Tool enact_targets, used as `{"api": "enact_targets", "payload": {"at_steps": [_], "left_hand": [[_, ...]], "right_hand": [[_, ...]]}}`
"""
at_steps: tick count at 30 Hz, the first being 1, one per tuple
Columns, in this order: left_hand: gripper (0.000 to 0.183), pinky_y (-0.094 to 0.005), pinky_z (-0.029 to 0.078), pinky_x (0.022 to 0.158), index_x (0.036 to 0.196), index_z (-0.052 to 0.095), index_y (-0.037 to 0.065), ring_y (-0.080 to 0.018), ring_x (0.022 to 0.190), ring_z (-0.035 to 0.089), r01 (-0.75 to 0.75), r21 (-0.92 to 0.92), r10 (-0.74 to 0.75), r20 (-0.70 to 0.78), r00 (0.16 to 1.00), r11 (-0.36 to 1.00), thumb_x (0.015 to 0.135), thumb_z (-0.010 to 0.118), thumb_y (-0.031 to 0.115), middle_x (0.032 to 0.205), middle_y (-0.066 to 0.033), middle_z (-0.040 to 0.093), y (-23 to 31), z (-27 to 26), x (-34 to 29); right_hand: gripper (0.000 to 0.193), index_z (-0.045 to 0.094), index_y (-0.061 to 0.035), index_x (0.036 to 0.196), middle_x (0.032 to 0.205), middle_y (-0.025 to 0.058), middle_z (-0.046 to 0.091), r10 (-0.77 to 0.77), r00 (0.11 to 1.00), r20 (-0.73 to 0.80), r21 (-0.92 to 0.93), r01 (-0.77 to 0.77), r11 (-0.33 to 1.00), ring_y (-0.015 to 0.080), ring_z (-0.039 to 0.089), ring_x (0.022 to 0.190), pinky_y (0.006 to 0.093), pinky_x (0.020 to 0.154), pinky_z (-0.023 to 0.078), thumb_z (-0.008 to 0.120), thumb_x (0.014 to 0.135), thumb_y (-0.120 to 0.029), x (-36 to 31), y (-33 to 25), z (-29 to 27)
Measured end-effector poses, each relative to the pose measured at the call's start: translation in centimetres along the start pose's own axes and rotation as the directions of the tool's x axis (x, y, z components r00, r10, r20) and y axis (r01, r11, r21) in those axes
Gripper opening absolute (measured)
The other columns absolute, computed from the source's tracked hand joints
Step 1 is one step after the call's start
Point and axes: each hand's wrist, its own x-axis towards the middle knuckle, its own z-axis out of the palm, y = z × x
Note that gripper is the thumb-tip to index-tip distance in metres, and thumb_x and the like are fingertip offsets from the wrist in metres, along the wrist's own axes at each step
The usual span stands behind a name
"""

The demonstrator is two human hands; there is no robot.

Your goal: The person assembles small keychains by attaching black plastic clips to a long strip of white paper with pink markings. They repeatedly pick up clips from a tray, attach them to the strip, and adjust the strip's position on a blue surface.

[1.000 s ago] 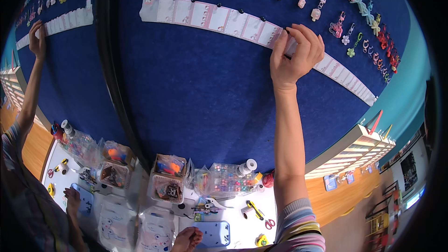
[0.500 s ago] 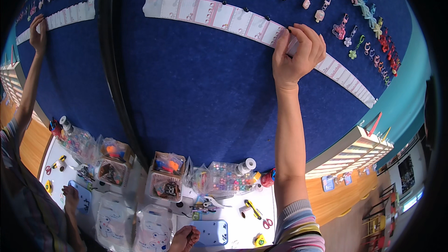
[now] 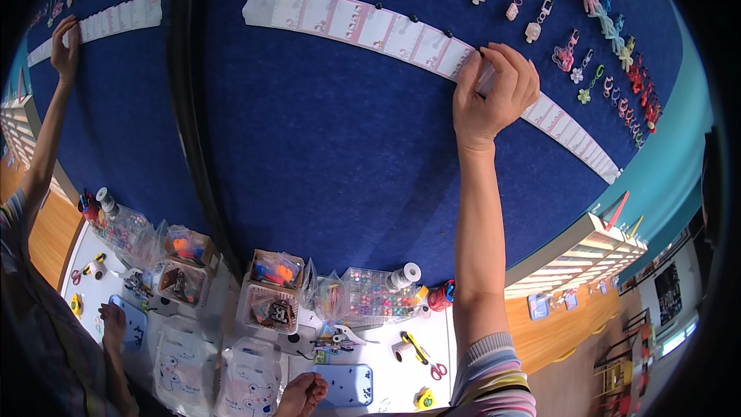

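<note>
A long strip of white and pink printed cards [image 3: 374,25] runs across the blue fabric board [image 3: 340,147], with several black push pins [image 3: 414,18] along its upper edge. My right hand [image 3: 498,96] is raised to the strip, thumb and fingers pinched at its upper edge on a black push pin [image 3: 482,52]. The hand covers part of the strip. Low down, my left hand [image 3: 303,396] is closed, its fingers curled together beside a blue tray [image 3: 351,374] holding small black pieces. Whatever it holds is hidden.
Keychains and charms [image 3: 532,29] hang at the board's upper right. On the white table stand a bead box [image 3: 378,293], a wire spool [image 3: 405,276], a basket [image 3: 270,309], pliers [image 3: 347,334], a yellow cutter [image 3: 414,346] and scissors [image 3: 438,371]. A mirror [image 3: 116,131] at left reflects everything.
The view has shifted slightly. My right hand stays pinched at the same spot on the strip. My left hand remains closed beside the tray, with its fingers turned a little.
</note>
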Motion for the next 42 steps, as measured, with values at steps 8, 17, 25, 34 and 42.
{"api": "enact_targets", "payload": {"at_steps": [8,17,25,34,42], "left_hand": [[0.023,-0.0192,0.038,0.049,0.097,0.054,0.002,-0.0085,0.062,0.044,-0.041,-0.005,0.041,0.014,0.999,0.999,0.103,0.045,0.022,0.079,-0.0027,0.051,-0.3,0.6,-0.5],[0.021,-0.0196,0.038,0.048,0.097,0.054,0.003,-0.0082,0.062,0.046,-0.037,0.000,0.037,-0.006,0.999,0.999,0.103,0.045,0.021,0.080,-0.0022,0.052,-0.2,0.7,-0.2],[0.022,-0.0262,0.046,0.058,0.096,0.055,0.000,-0.0151,0.067,0.053,-0.010,-0.002,0.011,0.023,1.000,1.000,0.103,0.042,0.017,0.083,-0.0082,0.058,0.2,-0.1,0.6],[0.023,-0.0282,0.050,0.065,0.096,0.055,-0.001,-0.0166,0.070,0.055,-0.010,-0.011,0.010,0.053,0.999,1.000,0.103,0.040,0.014,0.084,-0.0091,0.059,1.0,0.3,0.5],[0.022,-0.0271,0.049,0.066,0.096,0.055,0.000,-0.0163,0.072,0.054,-0.021,-0.025,0.023,0.065,0.998,0.999,0.104,0.040,0.014,0.084,-0.0087,0.059,0.8,0.5,0.1]], "right_hand": [[0.018,0.061,-0.0091,0.090,0.095,0.0035,0.065,-0.008,1.000,0.000,-0.011,0.008,1.000,0.0203,0.061,0.093,0.0388,0.094,0.040,0.072,0.076,-0.006,0.0,-0.1,0.0],[0.021,0.061,-0.0090,0.092,0.096,0.0033,0.065,-0.048,0.999,-0.013,-0.018,0.047,0.999,0.0198,0.061,0.093,0.0372,0.092,0.040,0.071,0.074,-0.002,0.1,-0.1,0.3],[0.022,0.062,-0.0087,0.093,0.096,0.0029,0.065,-0.060,0.998,-0.012,-0.027,0.060,0.998,0.0197,0.061,0.093,0.0361,0.091,0.040,0.071,0.074,-0.002,0.2,-0.2,0.4],[0.021,0.062,-0.0084,0.092,0.096,0.0029,0.065,-0.079,0.997,-0.008,-0.023,0.079,0.997,0.0201,0.061,0.094,0.0354,0.091,0.039,0.071,0.074,-0.004,0.1,0.1,0.6],[0.019,0.063,-0.0096,0.091,0.096,0.0020,0.065,-0.076,0.997,-0.009,-0.008,0.075,0.997,0.0199,0.060,0.094,0.0353,0.091,0.039,0.071,0.074,-0.004,0.1,0.0,0.7]]}}
